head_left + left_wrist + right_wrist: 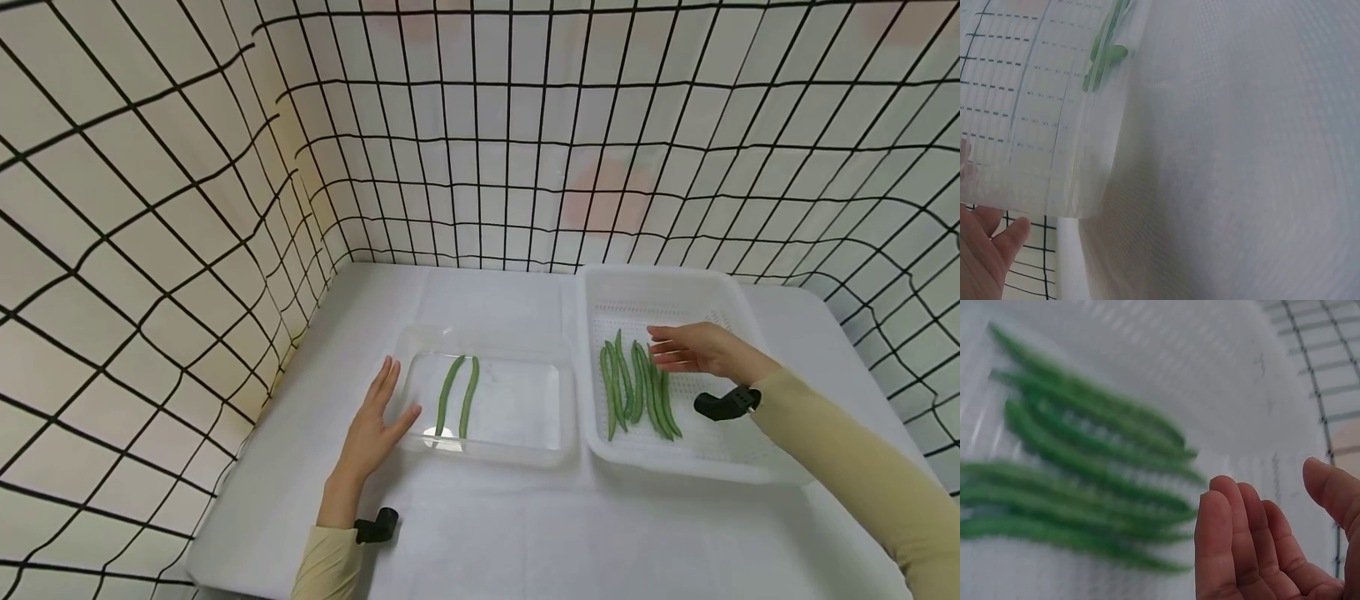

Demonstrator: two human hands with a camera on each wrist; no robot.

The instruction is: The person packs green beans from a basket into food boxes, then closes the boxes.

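Two green beans lie side by side in a clear plastic tray. My left hand rests at that tray's left end, fingers straight and thumb spread along the near corner; in the left wrist view the hand shows at the tray's end wall. Several more green beans lie lengthwise in a white perforated basket to the right. Over their right side hovers my right hand, holding nothing. The right wrist view shows its fingers extended and thumb apart, near the ends of the beans.
Both containers stand next to each other on a white-covered table. Black wire mesh rises along the back, left and right of the table. A black camera is strapped to each wrist.
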